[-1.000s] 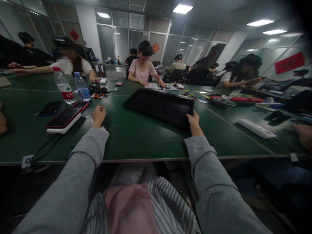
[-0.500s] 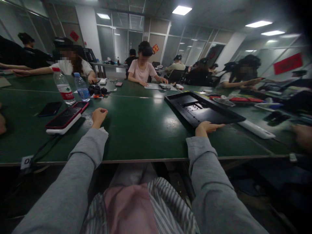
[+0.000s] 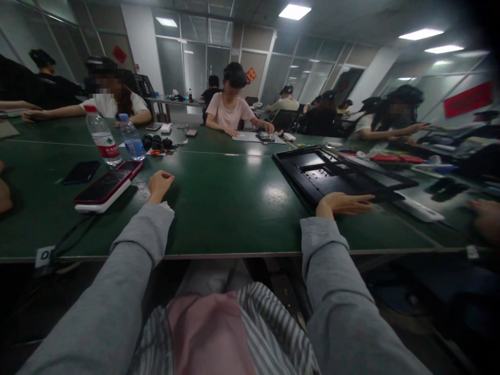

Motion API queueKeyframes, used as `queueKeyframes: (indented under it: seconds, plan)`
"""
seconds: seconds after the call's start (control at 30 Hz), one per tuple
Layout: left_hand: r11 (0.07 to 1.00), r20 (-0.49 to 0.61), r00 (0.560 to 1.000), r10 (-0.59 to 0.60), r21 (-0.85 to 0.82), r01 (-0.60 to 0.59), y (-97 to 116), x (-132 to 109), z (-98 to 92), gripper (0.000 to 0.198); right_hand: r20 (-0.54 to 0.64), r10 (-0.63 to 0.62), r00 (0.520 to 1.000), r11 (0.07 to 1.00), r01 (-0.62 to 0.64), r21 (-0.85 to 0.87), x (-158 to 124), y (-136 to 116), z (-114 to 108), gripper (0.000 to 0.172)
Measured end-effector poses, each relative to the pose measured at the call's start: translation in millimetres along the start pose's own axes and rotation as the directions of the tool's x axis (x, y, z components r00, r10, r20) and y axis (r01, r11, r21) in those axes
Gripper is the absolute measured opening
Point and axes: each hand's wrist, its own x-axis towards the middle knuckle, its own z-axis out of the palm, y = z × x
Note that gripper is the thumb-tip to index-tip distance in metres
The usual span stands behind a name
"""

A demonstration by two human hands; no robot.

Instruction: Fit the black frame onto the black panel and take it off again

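Note:
My right hand [image 3: 344, 203] lies with fingers stretched out flat against the near edge of a flat black panel [image 3: 332, 179], which rests on the green table [image 3: 226, 208] to my right, inner side up. My left hand [image 3: 160, 183] rests on the table as a loose fist with nothing visible in it. It sits just right of a red-cased phone [image 3: 103, 186] stacked on a white slab.
Two water bottles [image 3: 102, 138] [image 3: 132, 139] and a black phone [image 3: 80, 172] stand at the left. A white power strip [image 3: 417, 208] lies beyond the panel. Other people sit around the far side of the table, and another person's hand [image 3: 486, 219] shows at the right edge.
The black panel has been swung from the middle of the table to the right and laid flat. My right hand went from gripping its corner to lying flat along its edge. My left hand stayed put.

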Motion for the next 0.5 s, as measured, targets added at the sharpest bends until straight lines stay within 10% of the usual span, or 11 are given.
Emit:
queueKeyframes:
  seconds: [0.17, 0.33, 0.5]
  plan:
    - [1.0, 0.0, 1.0, 0.006, 0.015, -0.006, -0.6, 3.0, 1.4, 0.019, -0.323, 0.196, 0.926, 0.978, -0.21, -0.009, -8.0, -13.8, 9.4, 0.083]
    - [1.0, 0.004, 1.0, 0.002, 0.026, -0.002, -0.2, 2.4, 1.9, 0.019, -0.189, -0.131, 0.973, 0.983, 0.103, -0.152, -15.7, -36.4, 28.6, 0.075]
    - [1.0, -0.014, 1.0, 0.021, 0.024, -0.02, -1.2, 3.2, 3.9, 0.022, -0.103, -0.37, 0.924, 0.924, 0.354, -0.144, -23.2, -50.2, 46.8, 0.069]
